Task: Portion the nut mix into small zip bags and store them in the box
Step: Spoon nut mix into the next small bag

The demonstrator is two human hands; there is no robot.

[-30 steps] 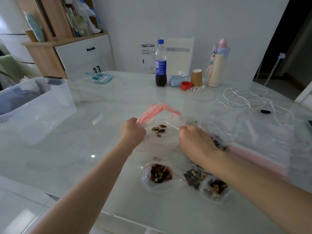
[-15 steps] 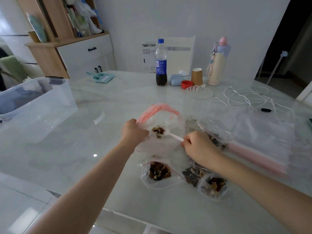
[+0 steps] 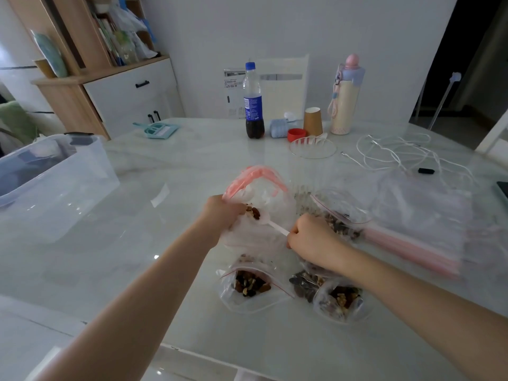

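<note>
Carrying nut mix (image 3: pixel 254 213) on the white spoon (image 3: pixel 270 222), your right hand (image 3: pixel 310 237) fingers pinch its handle; the load now sits nearer your left hand (image 3: pixel 222 215), gripping the zip bag (image 3: pixel 258 204) mouth. Filling continues; box (image 3: pixel 52 174) waits left.

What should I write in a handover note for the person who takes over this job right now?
Left hand grips the pink-zip bag and holds it open. Right hand pinches a white spoon loaded with nuts, the bowl at the bag's mouth.
Done: at least two small bags with nut mix lie on the table near the front edge, one and another; whether they are sealed I cannot tell.
Left: tip in this spoonful, finish filling, zip it, then move all bags into the clear box at the left; none visible in it.
</note>
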